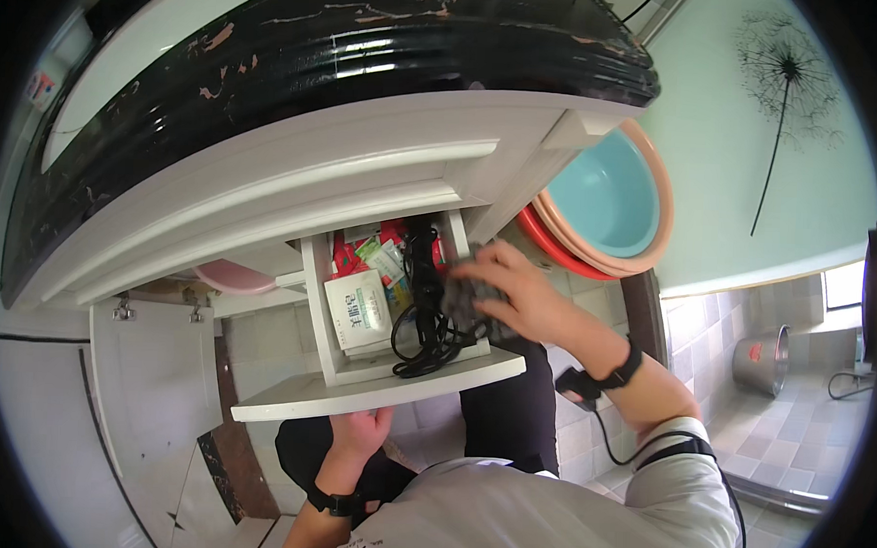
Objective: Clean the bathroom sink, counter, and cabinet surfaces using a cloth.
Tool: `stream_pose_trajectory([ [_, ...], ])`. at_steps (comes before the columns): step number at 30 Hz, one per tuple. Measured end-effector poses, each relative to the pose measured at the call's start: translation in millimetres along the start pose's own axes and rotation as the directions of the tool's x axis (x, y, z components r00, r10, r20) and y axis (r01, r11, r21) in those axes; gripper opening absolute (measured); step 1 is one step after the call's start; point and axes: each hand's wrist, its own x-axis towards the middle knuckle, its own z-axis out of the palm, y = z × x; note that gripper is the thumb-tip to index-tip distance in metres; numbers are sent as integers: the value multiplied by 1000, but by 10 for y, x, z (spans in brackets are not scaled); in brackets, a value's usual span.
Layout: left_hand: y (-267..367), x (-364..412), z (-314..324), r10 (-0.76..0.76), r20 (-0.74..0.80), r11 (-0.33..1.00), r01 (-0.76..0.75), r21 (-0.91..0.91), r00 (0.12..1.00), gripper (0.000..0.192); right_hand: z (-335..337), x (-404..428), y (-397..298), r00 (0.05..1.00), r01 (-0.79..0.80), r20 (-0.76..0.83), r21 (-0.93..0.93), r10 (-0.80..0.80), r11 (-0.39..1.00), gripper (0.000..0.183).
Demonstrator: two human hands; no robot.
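Observation:
An open white drawer [322,321] sticks out from the cabinet before me. My left hand [360,432] is at the outer side of its front panel [391,388], with the fingertips hidden beneath the panel. A grey cloth [461,296] is in the grasp of my right hand [521,295], over the drawer's right wall. Inside the drawer, a tangle of black cable [429,303] runs lengthwise and loops near the front. To its left lies a white box with printing [357,311]. Red and green packets [381,256] fill the back.
A black stone countertop edge [345,39] juts out above the drawer. Stacked plastic basins [604,196] stand at right, beside a pale green glass panel [732,161]. A cabinet door [156,380] hangs open at left, near a pink basin [235,275]. A metal bucket [761,361] sits farther right.

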Motion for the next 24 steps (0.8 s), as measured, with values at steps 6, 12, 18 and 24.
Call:
stream_pose_trajectory([
  [6, 52, -36, -79, -28, 9, 1000, 28, -1, 1000, 20, -251, -340, 77, 972, -168, 212, 316, 103, 934, 45],
  [12, 229, -24, -441, -117, 245, 972, 61, 225, 962, 24, -682, -420, -284, 953, 50, -301, 53, -32, 997, 48],
  [18, 736, 46, -1108, -140, 689, 982, 191, 3, 711, 35, -1306, -119, -871, 419, 301, -794, -335, -440, 893, 50],
  [24, 1429, 568, -1654, 73, 633, 991, 16, -134, 770, 33, -1747, 852, -1126, 538, 171, -453, -767, -711, 618, 42],
])
